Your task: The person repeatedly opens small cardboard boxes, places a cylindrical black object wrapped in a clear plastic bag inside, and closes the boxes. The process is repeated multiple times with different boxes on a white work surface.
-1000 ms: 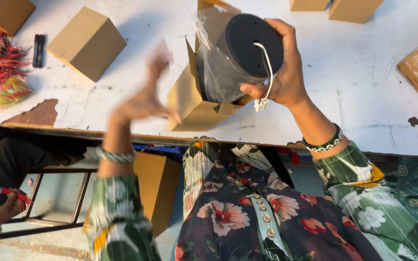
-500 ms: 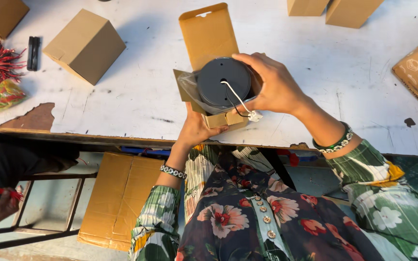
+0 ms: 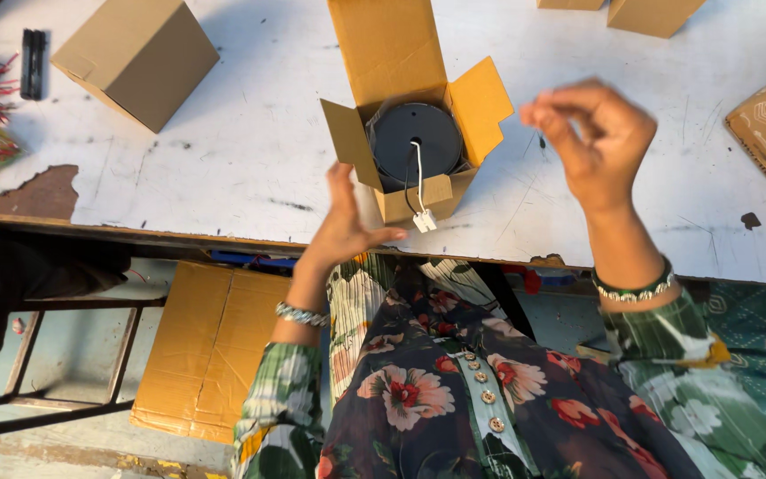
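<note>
Hands hover beside an open carton holding a round black device.

The left hand (image 3: 345, 226), fingers spread and empty, sits just beside the cardboard box (image 3: 410, 133) at its near-left corner; the right hand (image 3: 591, 133), fingers loosely curled, holding nothing, hangs apart at right. The black device (image 3: 416, 142) rests inside, its white-plugged wire (image 3: 420, 213) trailing over the front flap onto the white table (image 3: 250, 142).

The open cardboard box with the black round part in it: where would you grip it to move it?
Probably the open cardboard box by its two side walls below the flaps, from the near edge; flaps splay outward, and the black round part fills the opening.
</note>
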